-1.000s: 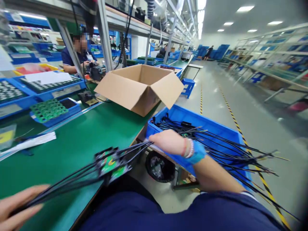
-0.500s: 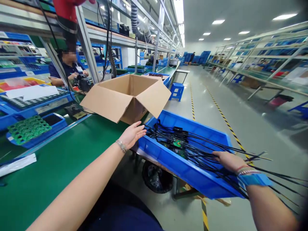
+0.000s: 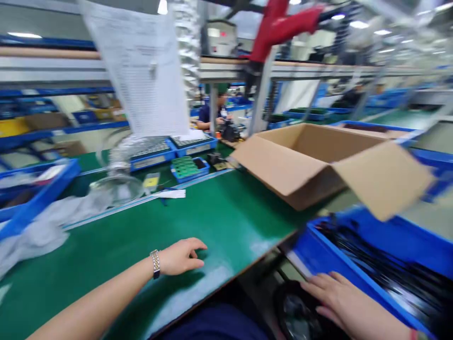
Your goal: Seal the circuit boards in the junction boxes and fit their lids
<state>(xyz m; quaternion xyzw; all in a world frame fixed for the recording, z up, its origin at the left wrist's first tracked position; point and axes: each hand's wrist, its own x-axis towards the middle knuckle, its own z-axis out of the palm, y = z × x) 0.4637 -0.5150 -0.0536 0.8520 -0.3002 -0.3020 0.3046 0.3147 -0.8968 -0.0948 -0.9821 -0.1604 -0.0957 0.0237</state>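
My left hand [image 3: 182,256] hovers over the green work surface [image 3: 141,236], its fingers loosely curved and apart with nothing between them. At the lower right, my right hand [image 3: 336,300] is empty, fingers stretched out, close beside the near wall of a blue bin [image 3: 347,262]; whether it touches the bin I cannot tell. Black cables [image 3: 375,255] lie inside that bin, blurred by motion. An open cardboard box [image 3: 283,165] with its flaps spread stands on the green surface, left of and behind the bin.
A small blue tray [image 3: 193,177] with green circuit boards sits across the surface. A white strip [image 3: 171,194] lies nearer. A printed sheet [image 3: 141,71] hangs above. At left are a fume hood [image 3: 118,189] and blue bin [image 3: 38,198]. A co-worker [image 3: 208,115] sits beyond.
My view has swung left. My right hand has let go of the cables and come out of the bin. My left hand has moved from the bin's edge to over the green surface.
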